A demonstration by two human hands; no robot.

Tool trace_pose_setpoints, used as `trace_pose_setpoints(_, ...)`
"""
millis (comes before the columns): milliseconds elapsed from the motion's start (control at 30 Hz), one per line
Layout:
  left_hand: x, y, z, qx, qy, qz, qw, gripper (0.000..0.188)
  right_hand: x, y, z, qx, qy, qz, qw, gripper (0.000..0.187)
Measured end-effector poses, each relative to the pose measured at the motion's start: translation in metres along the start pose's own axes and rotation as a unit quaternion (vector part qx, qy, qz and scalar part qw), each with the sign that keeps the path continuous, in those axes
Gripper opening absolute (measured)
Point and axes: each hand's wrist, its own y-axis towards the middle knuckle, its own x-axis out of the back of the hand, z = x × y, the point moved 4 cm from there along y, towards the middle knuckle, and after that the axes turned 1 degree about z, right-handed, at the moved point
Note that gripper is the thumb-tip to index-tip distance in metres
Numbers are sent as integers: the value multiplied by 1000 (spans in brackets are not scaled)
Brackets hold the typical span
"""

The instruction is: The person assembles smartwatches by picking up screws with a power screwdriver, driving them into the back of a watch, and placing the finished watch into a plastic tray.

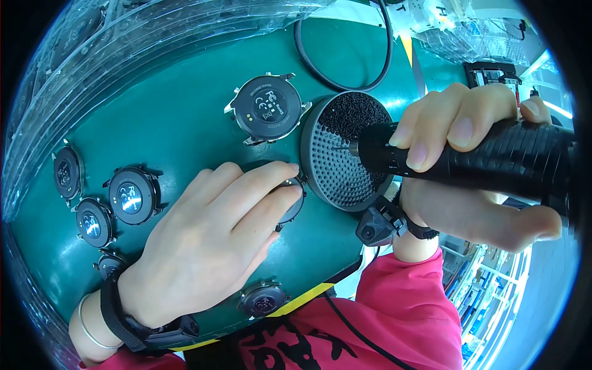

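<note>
My right hand (472,120) is wrapped round a black electric screwdriver (512,154) lying nearly level. Its thin bit points left, over a round grey dish (308,163) with a perforated plate inside. Small black screws (351,114) are heaped at the far side of the dish, some nearer its right edge. Just left of the dish, my left hand (209,231) is closed over a round watch case (295,200), fingertips on its edge. Most of that case is hidden under the hand. Beyond it lies another watch case (268,108), back face up.
Several more watch cases, such as one (132,195), lie on the green mat (203,142) to the left. Another (263,298) is by the near edge. Stacked clear plastic trays (154,31) line the far left. A black cable (387,49) loops behind the dish.
</note>
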Motion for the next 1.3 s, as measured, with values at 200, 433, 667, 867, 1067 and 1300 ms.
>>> trace_pose_setpoints(200,2,-3,-1,-7,15,-10,1000,52,-4,14,-6,-3,29,92,995,91)
trace_pose_setpoints(433,1,-4,2,-22,8,-20,1000,46,-18,6,2,1,38,83,996,91)
trace_pose_setpoints(667,-1,-5,1,-25,12,-29,999,44,-23,1,9,2,45,77,996,91)
trace_pose_setpoints(867,-4,-5,3,-29,10,-34,999,44,-26,-5,13,2,54,71,996,91)
trace_pose_setpoints(1067,-5,-7,4,-32,11,-42,999,43,-29,-5,9,-2,65,68,996,92)
trace_pose_setpoints(1300,-4,-10,2,-18,18,-41,999,40,-48,-2,2,-2,79,61,995,92)
